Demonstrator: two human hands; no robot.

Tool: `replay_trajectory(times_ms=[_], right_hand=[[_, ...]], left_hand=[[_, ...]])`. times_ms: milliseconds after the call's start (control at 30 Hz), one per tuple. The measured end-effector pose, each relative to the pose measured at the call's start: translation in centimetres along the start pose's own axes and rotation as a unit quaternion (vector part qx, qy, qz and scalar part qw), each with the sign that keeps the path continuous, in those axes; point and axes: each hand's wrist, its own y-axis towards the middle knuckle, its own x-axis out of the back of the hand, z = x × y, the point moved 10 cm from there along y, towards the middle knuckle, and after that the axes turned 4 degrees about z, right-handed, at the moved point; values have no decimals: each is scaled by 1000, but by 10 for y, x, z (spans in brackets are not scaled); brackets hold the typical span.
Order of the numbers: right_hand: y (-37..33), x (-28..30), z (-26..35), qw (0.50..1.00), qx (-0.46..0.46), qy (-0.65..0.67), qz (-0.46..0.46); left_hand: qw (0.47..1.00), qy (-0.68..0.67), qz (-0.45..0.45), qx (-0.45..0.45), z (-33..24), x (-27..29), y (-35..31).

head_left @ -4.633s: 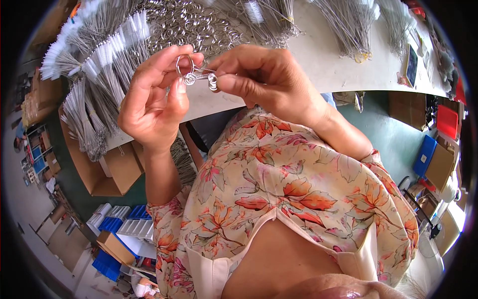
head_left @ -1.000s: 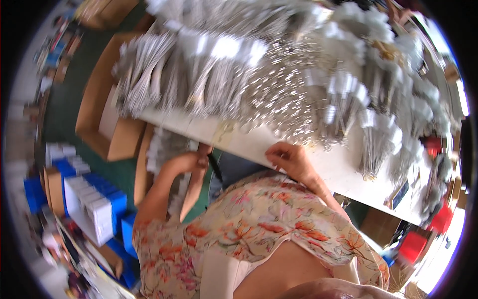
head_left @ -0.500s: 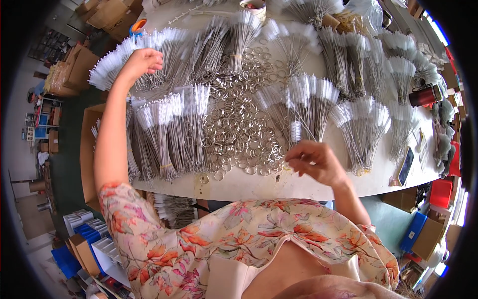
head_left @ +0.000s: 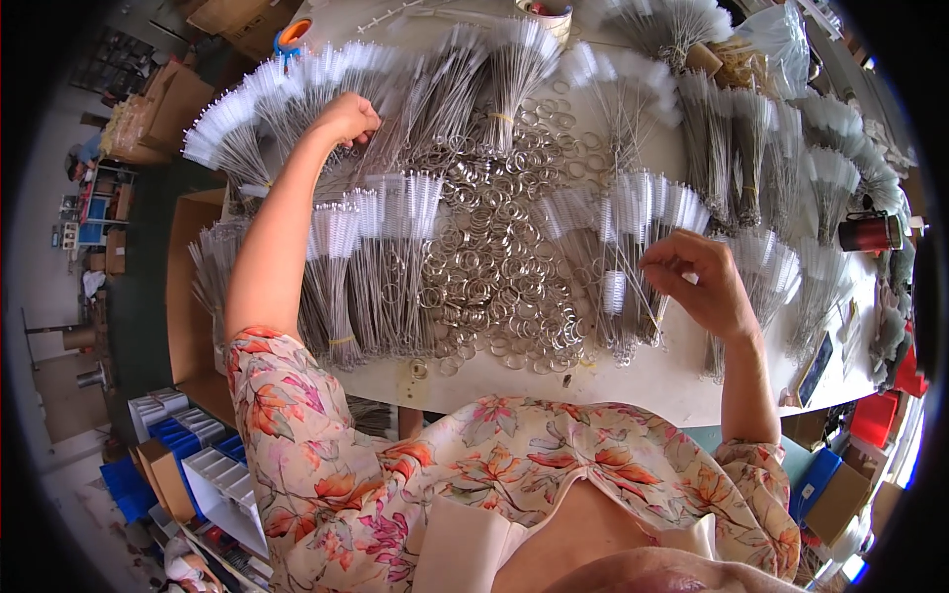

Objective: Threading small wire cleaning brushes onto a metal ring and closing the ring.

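Note:
Bundles of thin wire brushes with white bristle tips (head_left: pixel 390 232) cover a white table (head_left: pixel 682 381). A heap of loose metal rings (head_left: pixel 494 267) lies in the middle. My left hand (head_left: pixel 348 119) is stretched far out to the upper left, with its fingers closed among the stems of a brush bundle (head_left: pixel 297 89). My right hand (head_left: pixel 697 282) hovers over the bundles on the right, its fingertips pinched on a single thin wire brush (head_left: pixel 615 293).
A dark red mug (head_left: pixel 870 232) stands at the table's right end. An open cardboard box (head_left: pixel 188 287) sits left of the table, with blue and white bins (head_left: pixel 188 455) on the floor below. Red and blue crates (head_left: pixel 875 415) are at the lower right.
Seconds ago both hands held a metal ring together close to my chest. Since then my left arm has reached out to the far left bundle and my right hand has moved over the right bundles.

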Motion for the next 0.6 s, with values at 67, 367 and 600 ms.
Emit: replay_trajectory(times_ms=[67, 367, 600], right_hand=[[9, 1, 10, 1000, 13, -13, 2], [37, 38, 1, 992, 17, -115, -52], [104, 93, -81, 988, -72, -117, -73]], left_hand=[[999, 30, -8, 28, 7, 3, -2], [935, -183, -294, -70, -53, 57, -42], [961, 140, -150, -185, -104, -6, 3]])
